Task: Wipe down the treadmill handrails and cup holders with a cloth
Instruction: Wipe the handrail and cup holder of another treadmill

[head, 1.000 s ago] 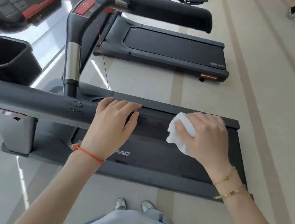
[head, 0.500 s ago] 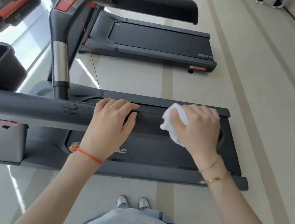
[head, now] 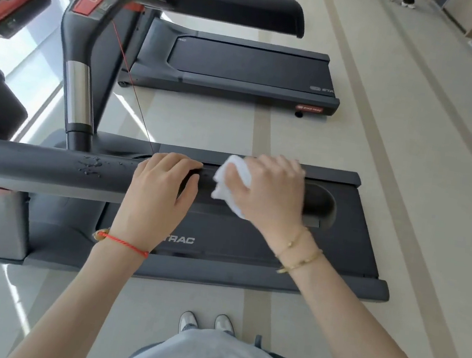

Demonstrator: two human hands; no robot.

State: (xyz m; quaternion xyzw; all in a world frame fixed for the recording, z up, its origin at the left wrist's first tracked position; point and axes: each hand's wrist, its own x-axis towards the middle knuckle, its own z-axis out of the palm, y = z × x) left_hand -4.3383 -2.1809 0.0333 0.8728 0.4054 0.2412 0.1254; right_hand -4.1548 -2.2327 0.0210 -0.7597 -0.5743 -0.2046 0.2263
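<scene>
We see two hands on a treadmill handrail, one steadying, one wiping with a white cloth.

On the near treadmill deck point(head: 339, 251) we read "TRAC" in pale letters, its start hidden by the left wrist; the far treadmill point(head: 243, 63) carries "STAR TRAC" on a red end badge and "STA" at the belt edge. The left hand point(head: 158, 199) lies palm down over the dark handrail point(head: 37, 166), its fingers point(head: 177, 161) curled over the top and the thumb spread toward the cloth. The right hand point(head: 271, 195) bunches the white cloth point(head: 232, 187) in curled fingers and presses it onto the rail near its free end, just beside the left hand. Water droplets point(head: 90, 165) sit on the rail left of the hands.
</scene>
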